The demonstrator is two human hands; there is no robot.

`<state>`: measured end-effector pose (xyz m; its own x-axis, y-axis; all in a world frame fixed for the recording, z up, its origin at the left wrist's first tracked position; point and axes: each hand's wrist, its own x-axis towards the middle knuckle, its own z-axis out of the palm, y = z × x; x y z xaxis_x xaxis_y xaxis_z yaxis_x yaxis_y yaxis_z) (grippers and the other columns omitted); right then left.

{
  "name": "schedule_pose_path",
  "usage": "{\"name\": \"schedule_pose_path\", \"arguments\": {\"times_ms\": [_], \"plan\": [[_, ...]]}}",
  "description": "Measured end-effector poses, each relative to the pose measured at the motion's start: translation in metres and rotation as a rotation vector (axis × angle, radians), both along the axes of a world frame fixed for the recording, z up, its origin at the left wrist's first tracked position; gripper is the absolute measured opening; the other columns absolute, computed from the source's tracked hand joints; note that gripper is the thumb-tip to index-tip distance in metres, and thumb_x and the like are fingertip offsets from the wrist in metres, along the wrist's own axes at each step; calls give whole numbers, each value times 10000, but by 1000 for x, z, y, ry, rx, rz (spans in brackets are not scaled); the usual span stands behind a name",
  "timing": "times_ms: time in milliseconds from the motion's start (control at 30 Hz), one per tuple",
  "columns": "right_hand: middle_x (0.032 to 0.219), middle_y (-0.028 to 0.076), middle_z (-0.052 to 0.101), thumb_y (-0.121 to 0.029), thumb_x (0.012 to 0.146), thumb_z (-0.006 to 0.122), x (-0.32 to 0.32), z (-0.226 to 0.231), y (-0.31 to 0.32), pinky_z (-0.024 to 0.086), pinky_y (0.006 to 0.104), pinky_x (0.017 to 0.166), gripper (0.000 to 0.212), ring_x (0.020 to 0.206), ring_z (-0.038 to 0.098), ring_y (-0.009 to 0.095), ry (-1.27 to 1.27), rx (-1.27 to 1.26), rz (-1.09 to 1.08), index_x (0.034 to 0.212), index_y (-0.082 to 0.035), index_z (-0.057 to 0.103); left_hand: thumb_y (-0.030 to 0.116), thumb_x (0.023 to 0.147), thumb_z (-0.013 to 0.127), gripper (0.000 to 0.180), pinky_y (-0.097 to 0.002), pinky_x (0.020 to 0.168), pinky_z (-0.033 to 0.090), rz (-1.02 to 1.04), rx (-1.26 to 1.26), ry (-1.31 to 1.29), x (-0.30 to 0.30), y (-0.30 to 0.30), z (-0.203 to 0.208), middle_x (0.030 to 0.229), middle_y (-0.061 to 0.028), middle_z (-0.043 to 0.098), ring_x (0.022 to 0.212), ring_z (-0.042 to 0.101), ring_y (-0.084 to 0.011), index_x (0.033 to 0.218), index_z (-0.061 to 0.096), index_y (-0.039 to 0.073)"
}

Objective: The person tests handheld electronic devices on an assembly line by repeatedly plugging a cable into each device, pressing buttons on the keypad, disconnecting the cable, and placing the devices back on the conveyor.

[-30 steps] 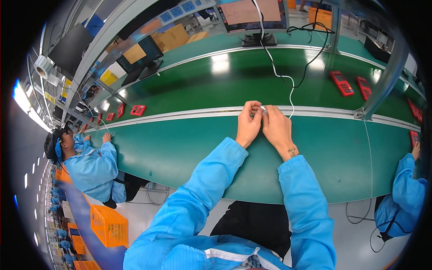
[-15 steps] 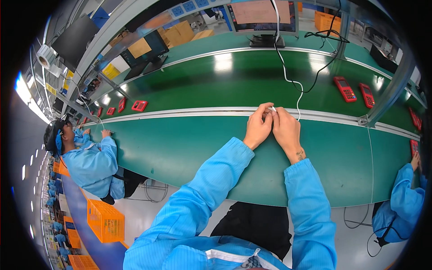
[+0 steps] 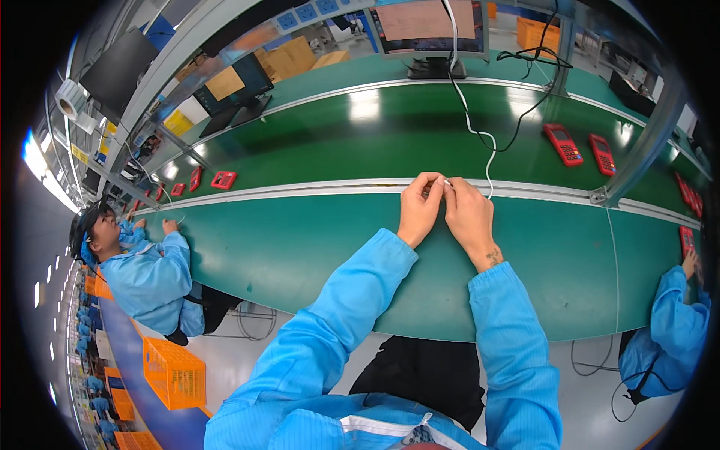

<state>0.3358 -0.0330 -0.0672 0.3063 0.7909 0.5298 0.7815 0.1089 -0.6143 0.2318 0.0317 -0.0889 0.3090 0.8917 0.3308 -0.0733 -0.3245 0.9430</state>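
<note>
Both hands meet at the metal rail (image 3: 330, 190) along the bench's far edge. My right hand (image 3: 470, 219) is closed, its fingertips pinching the small white end of the white cable (image 3: 491, 161), which hangs from above and runs down behind that hand. My left hand (image 3: 419, 210) is closed too, thumb and fingers bent together, its tips up against the same white end. Whether the left fingers grip it is hard to make out. Beyond to the right, two red handheld card terminals (image 3: 562, 145) with keypads lie on the green conveyor belt (image 3: 315, 142).
More red terminals (image 3: 223, 180) lie along the belt at left. A metal post (image 3: 646, 142) rises at right, near a tangled black cable (image 3: 536, 56). A monitor (image 3: 431, 30) stands behind the belt. Co-workers in blue sit at left (image 3: 150, 277) and right (image 3: 667, 337). An orange crate (image 3: 174, 373) stands lower left.
The view has shifted slightly, so the scene sits a little further left. My hands stay together at the cable end, with the fingertips slightly turned. The left co-worker's head is raised more.
</note>
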Motion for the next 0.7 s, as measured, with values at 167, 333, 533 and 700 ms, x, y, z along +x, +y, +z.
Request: {"name": "schedule_pose_path", "arguments": {"times_ms": [167,333,533,700], "plan": [[877,185,672,-168,945,569,3,-6,3,494,497,655,165,815,644,380,-36,52,20,986,-13,607,131,974,621,152,-235,640,496,58,29,-101,2,3,-3,828,-39,679,724,602,-74,980,650,-18],[951,186,683,-142,943,579,4,-2,0,508,485,664,185,812,653,395,33,14,46,1070,-12,610,155,997,591,183,-232,657,501,15,-41,11,-3,5,-5,889,-37,673,757,612,-82,1020,639,-20],[979,152,650,-139,952,543,3,-1,1,514,481,650,168,836,651,373,20,-11,45,1061,-21,592,140,981,603,163,-236,582,461,28,4,55,3,0,0,748,-17,648,656,562,-63,963,652,-14],[940,144,636,-145,953,541,1,3,1,516,479,639,145,815,652,362,-23,-38,-64,1003,-20,595,148,963,620,167,-253,590,469,-18,3,43,-3,2,-4,729,-22,644,658,563,-68,969,653,-16]]}}
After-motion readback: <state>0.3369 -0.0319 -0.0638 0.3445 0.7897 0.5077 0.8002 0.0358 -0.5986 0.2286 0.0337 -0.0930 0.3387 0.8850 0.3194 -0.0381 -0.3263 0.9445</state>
